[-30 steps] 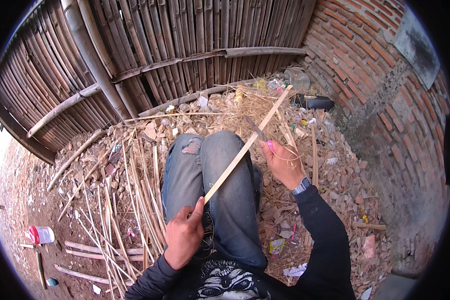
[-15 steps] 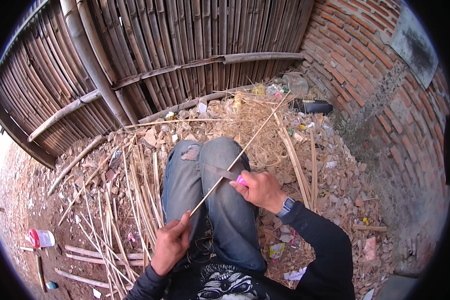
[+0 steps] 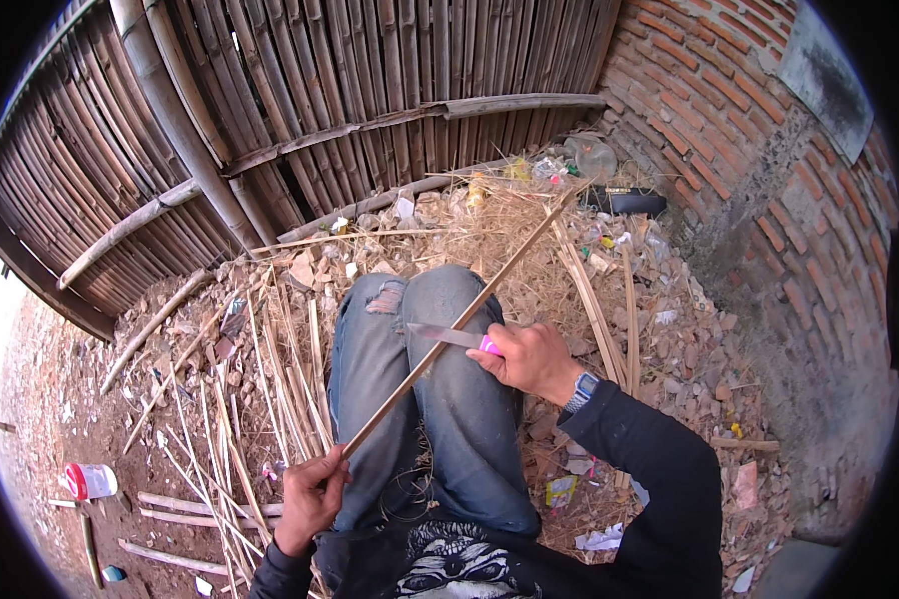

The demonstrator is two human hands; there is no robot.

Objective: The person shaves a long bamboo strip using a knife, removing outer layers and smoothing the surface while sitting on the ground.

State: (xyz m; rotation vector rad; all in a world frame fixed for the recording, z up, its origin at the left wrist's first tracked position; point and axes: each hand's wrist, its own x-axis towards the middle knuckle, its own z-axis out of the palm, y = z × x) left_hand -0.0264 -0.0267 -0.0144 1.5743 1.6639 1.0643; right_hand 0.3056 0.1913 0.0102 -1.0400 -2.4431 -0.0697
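Observation:
A long, narrow bamboo strip (image 3: 398, 396) slants across my thighs, its far end up over the dry shavings. My left hand (image 3: 313, 498) is closed around the near end. In my right hand (image 3: 532, 359) is a knife (image 3: 444, 334) with a pink handle, its blade pointing left. The blade crosses the strip above my knee and seems to lie against it. My jeans (image 3: 459, 399) are under the strip, torn at one knee.
Split bamboo strips (image 3: 286, 389) lie in a loose bundle on my left, and more strips (image 3: 589, 299) on my right. A bamboo fence (image 3: 370, 70) stands ahead, a brick wall (image 3: 749, 150) at right. A white tub with red lid (image 3: 92, 481) lies far left among rubble.
My left hand has moved left and toward me, drawing the strip's near end with it. The strip now shows a wider face. The knife hand has shifted only slightly.

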